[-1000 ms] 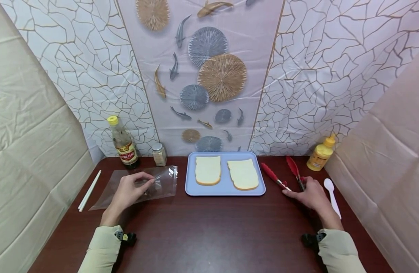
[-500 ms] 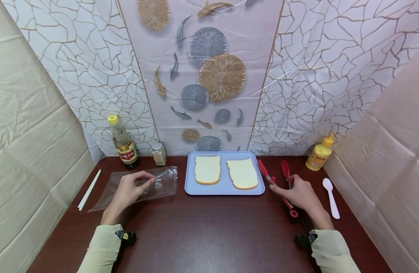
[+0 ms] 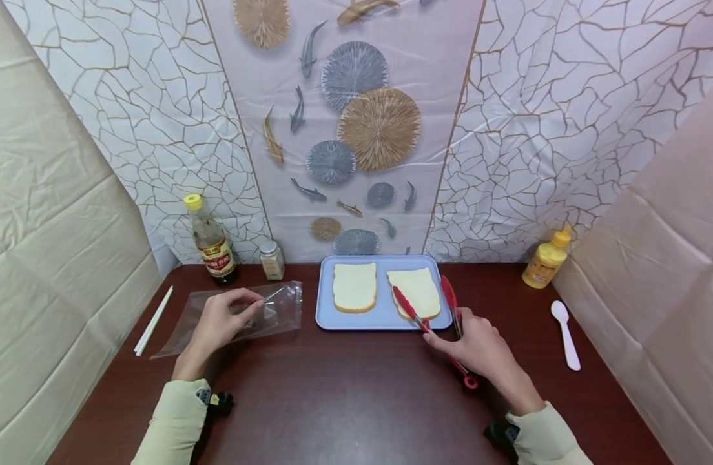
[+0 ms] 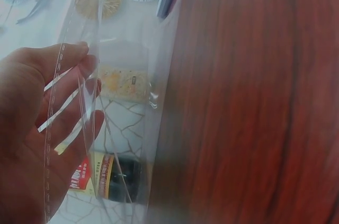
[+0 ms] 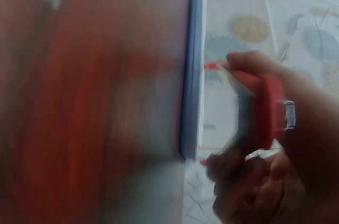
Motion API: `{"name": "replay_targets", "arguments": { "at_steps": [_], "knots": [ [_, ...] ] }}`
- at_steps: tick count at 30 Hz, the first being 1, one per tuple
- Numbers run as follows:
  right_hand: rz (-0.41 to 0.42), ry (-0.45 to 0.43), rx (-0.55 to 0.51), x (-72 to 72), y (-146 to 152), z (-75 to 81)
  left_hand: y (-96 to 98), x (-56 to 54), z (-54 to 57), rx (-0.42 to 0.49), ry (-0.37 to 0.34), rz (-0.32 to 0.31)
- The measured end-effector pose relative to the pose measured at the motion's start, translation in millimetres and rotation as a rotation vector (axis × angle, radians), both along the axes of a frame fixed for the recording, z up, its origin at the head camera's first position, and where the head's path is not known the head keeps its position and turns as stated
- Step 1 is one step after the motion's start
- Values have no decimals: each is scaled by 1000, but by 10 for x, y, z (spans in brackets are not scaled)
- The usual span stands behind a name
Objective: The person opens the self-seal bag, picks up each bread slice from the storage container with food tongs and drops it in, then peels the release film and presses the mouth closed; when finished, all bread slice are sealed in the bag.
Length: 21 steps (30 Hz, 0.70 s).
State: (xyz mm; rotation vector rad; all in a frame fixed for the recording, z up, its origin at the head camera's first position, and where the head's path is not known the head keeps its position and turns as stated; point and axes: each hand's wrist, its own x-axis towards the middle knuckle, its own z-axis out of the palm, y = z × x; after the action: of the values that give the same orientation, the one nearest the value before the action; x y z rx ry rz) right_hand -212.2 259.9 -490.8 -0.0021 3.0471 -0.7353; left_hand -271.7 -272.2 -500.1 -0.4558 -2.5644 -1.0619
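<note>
At R end of tray [image 3: 382, 298] — spread tongs [image 3: 411, 311] gripped betw. R hand [image 3: 478, 343] fingers [image 3: 442, 341] — L hand [image 3: 219, 320] pinching bag [image 3: 283, 313].

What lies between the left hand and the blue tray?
Part of the bag, then a strip of bare table; the head view shows this.

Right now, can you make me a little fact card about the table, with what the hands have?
Left hand: pinches a clear bag
Right hand: holds red tongs, spread apart
Bread: two slices, side by side on a blue tray
Far left: white chopsticks
Back left: yellow-capped bottle, small jar
Back right: yellow bottle
Far right: white spoon
</note>
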Motion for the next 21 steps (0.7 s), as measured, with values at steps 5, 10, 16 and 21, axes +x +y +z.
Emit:
{"name": "replay_targets", "arguments": {
  "at_steps": [5, 10, 16, 21],
  "knots": [
    [-8, -20, 3, 46, -66, 18, 3, -1, -5, 3, -9, -8],
    [-15, -61, 17, 58, -144, 57, 4, -6, -21, 0, -9, -10],
    [-20, -72, 50, 60, -196, 82, 9, 1, -5, 6, -15, -12],
    [-7, -94, 97, 31, -195, 106, 10, -3, -6, 12, -22, -16]
  ]
}}
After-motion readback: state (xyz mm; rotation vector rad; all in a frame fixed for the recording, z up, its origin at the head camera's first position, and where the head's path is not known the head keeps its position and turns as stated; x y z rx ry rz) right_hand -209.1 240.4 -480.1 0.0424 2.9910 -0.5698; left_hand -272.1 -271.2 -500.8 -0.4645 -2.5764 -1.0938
